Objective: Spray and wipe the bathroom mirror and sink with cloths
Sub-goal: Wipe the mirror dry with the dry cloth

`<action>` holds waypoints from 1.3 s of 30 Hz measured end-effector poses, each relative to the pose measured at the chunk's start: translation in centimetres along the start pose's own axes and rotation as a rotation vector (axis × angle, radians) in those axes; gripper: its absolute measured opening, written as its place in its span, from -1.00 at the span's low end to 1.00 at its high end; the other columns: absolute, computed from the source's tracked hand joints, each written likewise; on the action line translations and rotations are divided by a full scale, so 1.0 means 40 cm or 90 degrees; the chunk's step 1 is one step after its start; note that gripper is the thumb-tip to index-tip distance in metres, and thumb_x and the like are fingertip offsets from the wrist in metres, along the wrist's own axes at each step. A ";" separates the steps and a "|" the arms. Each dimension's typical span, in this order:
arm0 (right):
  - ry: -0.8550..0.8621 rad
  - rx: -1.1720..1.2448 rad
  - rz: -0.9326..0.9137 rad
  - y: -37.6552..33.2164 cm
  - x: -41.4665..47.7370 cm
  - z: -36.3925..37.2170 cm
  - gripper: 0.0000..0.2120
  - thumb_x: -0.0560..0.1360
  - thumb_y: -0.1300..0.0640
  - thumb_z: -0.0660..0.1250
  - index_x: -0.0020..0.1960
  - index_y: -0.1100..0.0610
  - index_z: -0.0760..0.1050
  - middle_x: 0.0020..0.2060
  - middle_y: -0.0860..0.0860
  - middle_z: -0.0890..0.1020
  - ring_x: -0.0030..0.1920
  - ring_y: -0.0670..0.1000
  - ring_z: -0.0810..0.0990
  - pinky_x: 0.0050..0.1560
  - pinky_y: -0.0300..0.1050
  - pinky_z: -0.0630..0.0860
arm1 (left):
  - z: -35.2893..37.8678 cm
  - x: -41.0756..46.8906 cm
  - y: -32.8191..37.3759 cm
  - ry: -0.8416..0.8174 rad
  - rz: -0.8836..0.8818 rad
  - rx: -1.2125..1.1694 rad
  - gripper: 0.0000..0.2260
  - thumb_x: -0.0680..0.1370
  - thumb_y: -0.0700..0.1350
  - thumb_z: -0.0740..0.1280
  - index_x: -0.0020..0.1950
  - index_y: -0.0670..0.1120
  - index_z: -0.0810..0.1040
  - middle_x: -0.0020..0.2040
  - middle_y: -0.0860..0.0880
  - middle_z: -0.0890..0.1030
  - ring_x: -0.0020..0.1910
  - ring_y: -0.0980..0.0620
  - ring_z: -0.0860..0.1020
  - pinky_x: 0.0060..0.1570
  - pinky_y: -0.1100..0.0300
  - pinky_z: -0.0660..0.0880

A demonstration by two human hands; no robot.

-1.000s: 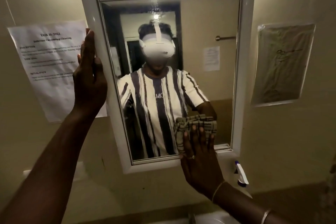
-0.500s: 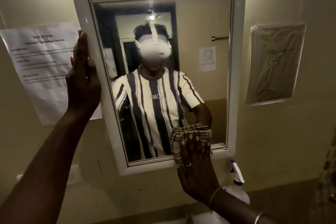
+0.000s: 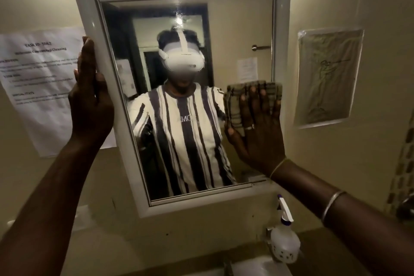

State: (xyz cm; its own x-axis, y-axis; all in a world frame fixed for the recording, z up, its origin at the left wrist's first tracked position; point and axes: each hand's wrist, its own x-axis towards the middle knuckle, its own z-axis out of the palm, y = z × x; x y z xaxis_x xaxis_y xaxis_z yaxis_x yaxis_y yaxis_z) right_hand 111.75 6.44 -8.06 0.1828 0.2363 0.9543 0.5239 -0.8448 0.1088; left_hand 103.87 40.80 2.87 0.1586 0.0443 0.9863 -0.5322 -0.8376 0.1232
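A white-framed mirror (image 3: 224, 13) hangs on the wall in front of me. My left hand (image 3: 90, 105) holds its left frame edge, fingers straight up along it and thumb on the front. My right hand (image 3: 257, 127) lies flat with spread fingers on a folded checked cloth (image 3: 233, 110), pressing it against the glass at the right side, near the frame. A white spray bottle (image 3: 284, 242) stands below the mirror's lower right corner beside the sink (image 3: 257, 266), of which only the rim shows.
A printed task sheet (image 3: 38, 78) is taped to the wall left of the mirror. A plastic-sleeved drawing (image 3: 329, 76) hangs on the right. A tap (image 3: 227, 264) shows at the bottom edge. Mosaic tiles (image 3: 403, 168) run down the far right.
My right hand has slid the cloth up and to the right across the glass, from the lower right corner to mid-height. My left hand has stayed on the frame.
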 end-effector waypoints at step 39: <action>-0.187 0.050 -0.162 0.075 -0.333 -0.125 -0.76 0.53 0.11 0.28 -0.01 0.25 0.65 -0.11 0.19 0.70 -0.09 0.23 0.69 0.09 0.13 0.60 | -0.002 -0.017 0.024 0.018 -0.034 0.108 -0.40 0.67 -0.20 0.10 0.63 0.25 0.04 0.61 0.07 0.28 0.50 -0.23 0.38 0.38 -0.29 0.41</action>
State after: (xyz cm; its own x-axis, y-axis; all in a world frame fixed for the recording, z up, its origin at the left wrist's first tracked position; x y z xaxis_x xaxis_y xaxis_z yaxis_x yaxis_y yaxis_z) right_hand 106.73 -1.64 -19.04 0.2634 0.5697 0.7785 0.6434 -0.7051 0.2983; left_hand 103.18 40.02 2.33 0.1580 0.1038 0.9820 -0.3755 -0.9134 0.1570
